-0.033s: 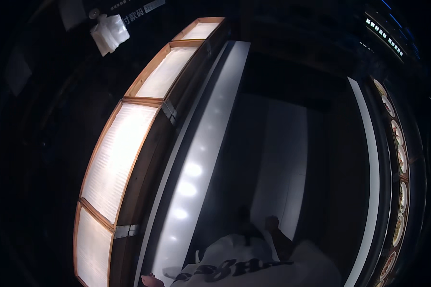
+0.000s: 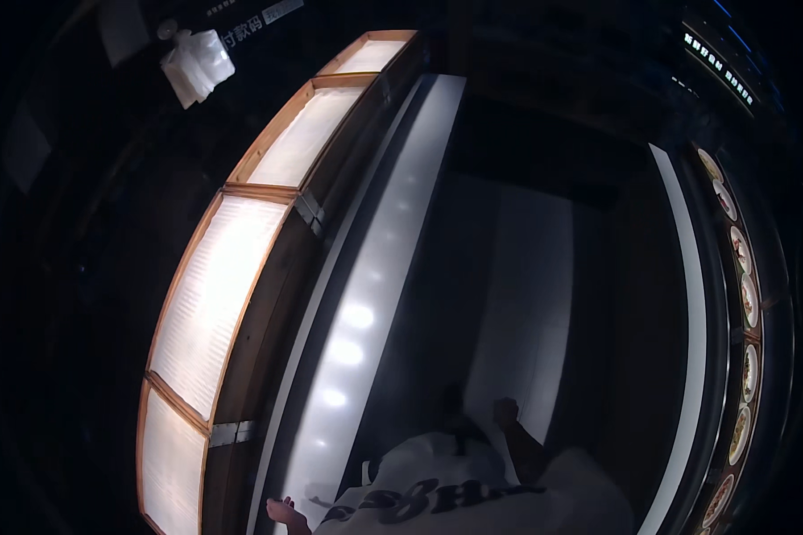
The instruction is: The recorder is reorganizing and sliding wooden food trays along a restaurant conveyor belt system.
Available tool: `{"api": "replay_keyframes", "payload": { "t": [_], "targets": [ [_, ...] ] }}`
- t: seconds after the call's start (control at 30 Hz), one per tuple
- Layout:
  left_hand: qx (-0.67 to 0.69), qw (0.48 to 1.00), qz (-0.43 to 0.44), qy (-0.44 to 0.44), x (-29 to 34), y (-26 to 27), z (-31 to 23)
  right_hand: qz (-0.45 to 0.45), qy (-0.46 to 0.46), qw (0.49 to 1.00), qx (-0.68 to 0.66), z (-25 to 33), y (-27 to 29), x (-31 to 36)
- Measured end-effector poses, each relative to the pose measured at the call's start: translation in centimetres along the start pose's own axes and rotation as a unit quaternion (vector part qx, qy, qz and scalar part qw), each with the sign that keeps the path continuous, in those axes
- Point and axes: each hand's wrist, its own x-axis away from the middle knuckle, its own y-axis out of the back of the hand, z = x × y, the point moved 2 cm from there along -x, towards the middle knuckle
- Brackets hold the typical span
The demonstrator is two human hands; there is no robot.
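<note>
My left hand [image 2: 284, 512] is at the lower edge, over the near end of a long pale shiny counter strip [image 2: 341, 366]. Its fingers look apart and loosely bent, with nothing visible in them. Further right, my right hand [image 2: 506, 412] is in deep shadow in front of a grey panel [image 2: 531, 312]. It makes a compact outline like a loose fist, and nothing shows in it. Between the hands is the white garment [image 2: 437, 473] with dark lettering on my own front.
Wood-framed lit panels [image 2: 214, 285] run in a row along the left, joined by metal brackets [image 2: 230, 433]. A white plastic bag [image 2: 196, 67] hangs at the upper left. On the right, a white edge strip [image 2: 694, 312] borders a row of dish pictures [image 2: 749, 374]. Much else is dark.
My left hand has risen a little further into view at the lower edge. The bag and lit panels have shifted slightly left in the picture. My right hand looks almost unmoved.
</note>
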Motion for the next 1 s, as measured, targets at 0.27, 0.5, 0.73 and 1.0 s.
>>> {"api": "replay_keyframes", "payload": {
  "t": [0.27, 0.5, 0.73, 1.0],
  "targets": [
    [-0.030, 0.882, 0.449, -0.138, 19.4, -23.4, -7.0, 0.038, 0.033, 0.982, -0.182, -6.7, 9.3, -17.0],
    [-0.014, 0.816, 0.521, -0.248, 29.6, -40.7, -11.2, 0.098, 0.066, 0.988, -0.103, -14.8, 11.3, -26.1],
    [-0.074, 0.689, 0.684, -0.228, 41.3, -60.9, -19.5, 0.056, -0.060, 0.988, -0.132, -19.7, 18.9, -33.0],
    [-0.059, 0.681, 0.688, -0.245, 48.6, -75.2, -27.8, 0.144, -0.086, 0.977, -0.132, -24.2, 20.5, -46.2]
  ]
}}
